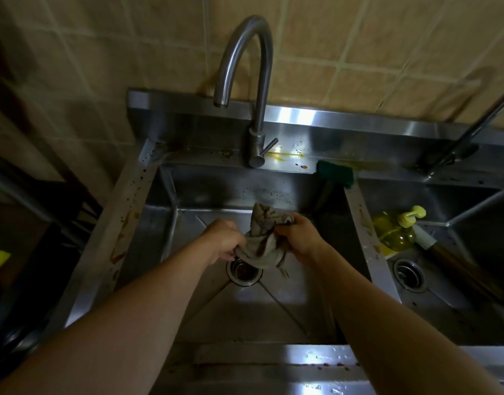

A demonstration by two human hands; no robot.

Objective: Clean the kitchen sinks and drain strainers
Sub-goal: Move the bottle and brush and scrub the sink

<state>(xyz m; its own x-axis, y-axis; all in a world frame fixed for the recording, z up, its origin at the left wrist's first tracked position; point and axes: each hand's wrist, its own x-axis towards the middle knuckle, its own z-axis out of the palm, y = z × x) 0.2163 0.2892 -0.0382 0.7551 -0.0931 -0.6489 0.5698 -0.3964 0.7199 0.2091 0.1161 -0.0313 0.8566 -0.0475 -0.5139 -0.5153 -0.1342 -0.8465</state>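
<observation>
Both hands, left hand [223, 240] and right hand [298, 238], grip one seemingly wet rag [263, 238] over two sinks [273, 303].

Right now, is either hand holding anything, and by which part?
Both hold one grey cloth over the left sink: the left hand grips its lower left end, the right hand its upper right end.
</observation>
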